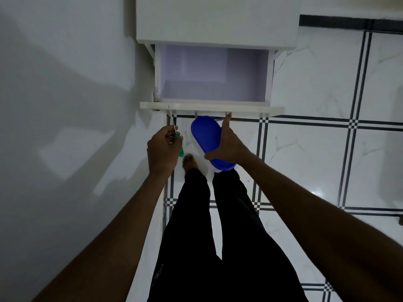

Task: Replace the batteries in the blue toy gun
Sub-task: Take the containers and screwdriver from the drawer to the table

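My left hand grips a screwdriver with a green handle; its thin metal shaft points up toward the drawer front. My right hand holds a blue oval lid on a white container, with the thumb raised near the drawer front. Both hands hover just below the pulled-out drawer, whose lilac inside shows nothing. No blue toy gun and no batteries are in view.
The drawer's white front panel juts out over the floor. A white cabinet top sits above it. A white wall runs along the left. My legs in black trousers stand on white tiles with dark lines.
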